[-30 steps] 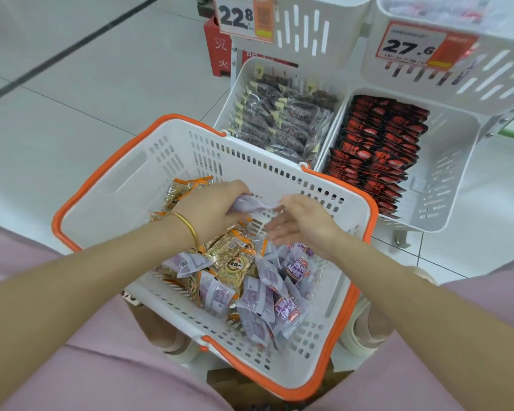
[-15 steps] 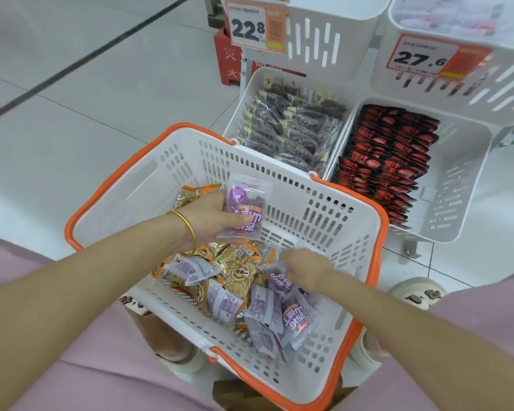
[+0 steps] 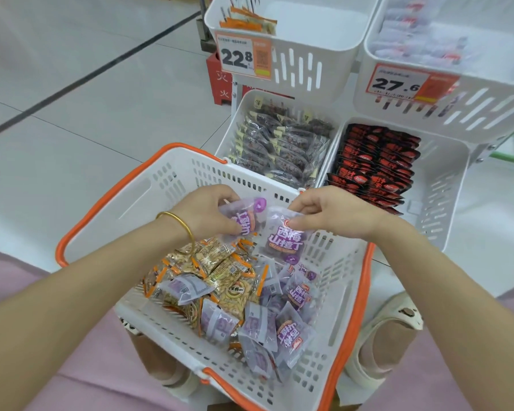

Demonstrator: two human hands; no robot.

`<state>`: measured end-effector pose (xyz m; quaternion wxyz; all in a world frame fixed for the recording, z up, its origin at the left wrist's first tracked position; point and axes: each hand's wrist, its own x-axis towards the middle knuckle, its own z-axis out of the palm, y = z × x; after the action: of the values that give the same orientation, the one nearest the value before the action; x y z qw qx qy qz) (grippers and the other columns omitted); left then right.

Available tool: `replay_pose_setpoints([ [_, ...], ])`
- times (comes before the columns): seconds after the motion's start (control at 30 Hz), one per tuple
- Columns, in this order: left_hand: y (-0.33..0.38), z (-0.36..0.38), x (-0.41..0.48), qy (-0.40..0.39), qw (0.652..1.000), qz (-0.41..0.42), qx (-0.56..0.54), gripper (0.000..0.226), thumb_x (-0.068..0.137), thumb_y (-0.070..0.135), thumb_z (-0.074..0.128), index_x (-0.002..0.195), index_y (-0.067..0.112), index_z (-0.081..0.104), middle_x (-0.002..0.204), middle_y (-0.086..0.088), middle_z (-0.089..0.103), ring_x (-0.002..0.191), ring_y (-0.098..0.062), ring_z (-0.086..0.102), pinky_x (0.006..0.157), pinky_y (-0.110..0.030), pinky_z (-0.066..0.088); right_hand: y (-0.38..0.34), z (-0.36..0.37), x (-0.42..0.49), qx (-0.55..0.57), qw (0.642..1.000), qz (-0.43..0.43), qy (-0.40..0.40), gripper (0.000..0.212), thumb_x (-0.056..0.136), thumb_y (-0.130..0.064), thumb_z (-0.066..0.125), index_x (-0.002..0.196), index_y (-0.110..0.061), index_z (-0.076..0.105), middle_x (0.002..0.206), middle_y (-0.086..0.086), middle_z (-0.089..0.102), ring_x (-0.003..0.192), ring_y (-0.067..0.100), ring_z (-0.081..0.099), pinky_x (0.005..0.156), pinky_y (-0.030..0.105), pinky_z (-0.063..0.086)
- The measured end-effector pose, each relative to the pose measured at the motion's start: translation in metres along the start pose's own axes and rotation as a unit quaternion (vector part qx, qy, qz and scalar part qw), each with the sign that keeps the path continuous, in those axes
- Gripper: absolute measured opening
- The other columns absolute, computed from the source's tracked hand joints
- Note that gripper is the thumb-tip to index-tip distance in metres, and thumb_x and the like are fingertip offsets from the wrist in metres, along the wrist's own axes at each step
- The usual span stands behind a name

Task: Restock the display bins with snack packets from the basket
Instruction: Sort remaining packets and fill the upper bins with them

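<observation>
A white basket with an orange rim sits on my lap, holding several purple snack packets and gold ones. My left hand, with a gold bangle, grips one purple packet above the basket. My right hand pinches the top of a second purple packet that hangs beside the first. The upper right display bin holds similar pale purple packets. The upper left bin has a few orange packets in its back corner.
Below, one lower bin is full of dark clear-wrapped packets and another lower bin has red-black packets on its left side. Price tags read 22.8 and 27.6. Tiled floor lies to the left. A beige shoe shows by the basket.
My right hand has come up out of the basket with a second purple packet, meeting the left hand's packet. The view has tilted up, showing the upper bins.
</observation>
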<state>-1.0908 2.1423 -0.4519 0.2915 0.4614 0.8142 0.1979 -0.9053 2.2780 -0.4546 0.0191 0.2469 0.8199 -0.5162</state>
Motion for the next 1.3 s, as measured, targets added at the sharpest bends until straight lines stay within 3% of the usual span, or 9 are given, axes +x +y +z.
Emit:
replay_pose_setpoints([
  [0.2,0.009,-0.008,-0.004,0.001,0.995,0.009,-0.102,0.063,0.073,0.012,0.077,0.128,0.024,0.048,0.101,-0.005,0.063,0.078,-0.010,0.061,0.057,-0.012,0.046,-0.006,-0.008,-0.001,0.036,0.995,-0.065,0.065,0.003,0.077,-0.021,0.073,0.079,-0.020,0.072,0.077,-0.008,0.069,0.069,0.001,0.060,0.069,0.015,0.046],
  [0.3,0.014,-0.009,-0.006,0.000,0.991,0.009,-0.135,0.051,0.077,0.016,0.075,0.120,0.021,0.048,0.077,0.004,0.064,0.047,0.002,0.053,0.041,-0.007,0.036,-0.007,-0.005,0.002,0.031,0.991,-0.089,0.100,0.006,0.073,-0.028,0.072,0.076,-0.025,0.069,0.098,-0.005,0.064,0.086,0.000,0.059,0.079,0.012,0.044],
  [0.37,0.016,-0.008,-0.006,0.003,0.982,0.005,-0.186,0.043,0.078,0.020,0.075,0.114,0.018,0.052,0.084,0.000,0.070,0.054,0.000,0.056,0.048,-0.012,0.041,-0.007,-0.002,0.003,0.078,0.990,-0.071,0.093,0.002,0.078,-0.020,0.070,0.079,-0.022,0.070,0.113,-0.002,0.063,0.093,0.001,0.061,0.082,0.016,0.047],
  [0.53,0.019,-0.003,-0.006,0.035,0.914,-0.062,-0.399,0.028,0.084,0.028,0.065,0.102,0.008,0.058,0.085,-0.007,0.068,0.073,-0.016,0.061,0.064,-0.021,0.053,-0.010,0.006,0.003,0.194,0.971,-0.046,0.131,0.006,0.088,-0.012,0.062,0.087,-0.014,0.067,0.069,-0.007,0.067,0.057,0.004,0.059,0.050,0.018,0.047],
  [0.67,0.024,0.002,-0.015,-0.029,0.831,-0.035,-0.554,0.049,0.083,0.038,0.056,0.120,0.005,0.052,0.114,-0.010,0.066,0.089,-0.023,0.066,0.073,-0.036,0.058,-0.012,0.006,0.005,0.186,0.951,-0.077,0.235,0.013,0.091,-0.015,0.060,0.081,-0.022,0.063,0.072,-0.006,0.060,0.059,0.005,0.054,0.055,0.022,0.046],
  [0.9,0.044,0.031,-0.015,-0.027,0.901,0.083,-0.425,0.086,0.055,0.027,0.084,0.127,0.033,0.038,0.118,-0.008,0.063,0.108,-0.023,0.062,0.094,-0.047,0.049,-0.020,0.017,0.007,0.034,0.914,-0.168,0.369,0.009,0.091,-0.021,0.047,0.085,-0.026,0.051,0.101,-0.003,0.048,0.098,-0.017,0.038,0.087,0.001,0.026],
  [1.03,0.065,0.040,-0.004,0.020,0.895,0.108,-0.433,0.075,0.071,-0.002,0.076,0.129,0.018,0.033,0.116,-0.014,0.061,0.102,-0.018,0.063,0.090,-0.040,0.053,-0.026,0.009,0.001,0.068,0.911,-0.171,0.370,0.017,0.093,-0.017,0.049,0.085,-0.032,0.050,0.102,-0.012,0.048,0.100,-0.016,0.039,0.089,0.003,0.028],
  [1.13,0.087,0.034,0.014,0.025,0.903,0.147,-0.404,0.067,0.075,-0.006,0.070,0.126,0.019,0.034,0.111,-0.004,0.063,0.096,-0.010,0.065,0.086,-0.030,0.054,-0.032,-0.030,-0.010,0.112,0.929,-0.126,0.328,0.016,0.093,-0.023,0.057,0.108,-0.025,0.053,0.105,-0.011,0.057,0.100,-0.002,0.053,0.090,0.021,0.040],
  [1.3,0.150,0.009,0.056,0.011,0.907,0.251,-0.337,0.069,0.071,0.001,0.077,0.121,0.020,0.033,0.120,-0.003,0.058,0.105,-0.012,0.061,0.089,-0.031,0.052,-0.050,-0.140,-0.056,0.109,0.984,0.002,0.143,0.076,0.077,-0.021,0.074,0.140,-0.034,0.034,0.105,-0.005,0.066,0.090,0.013,0.069,0.073,0.040,0.058],
])
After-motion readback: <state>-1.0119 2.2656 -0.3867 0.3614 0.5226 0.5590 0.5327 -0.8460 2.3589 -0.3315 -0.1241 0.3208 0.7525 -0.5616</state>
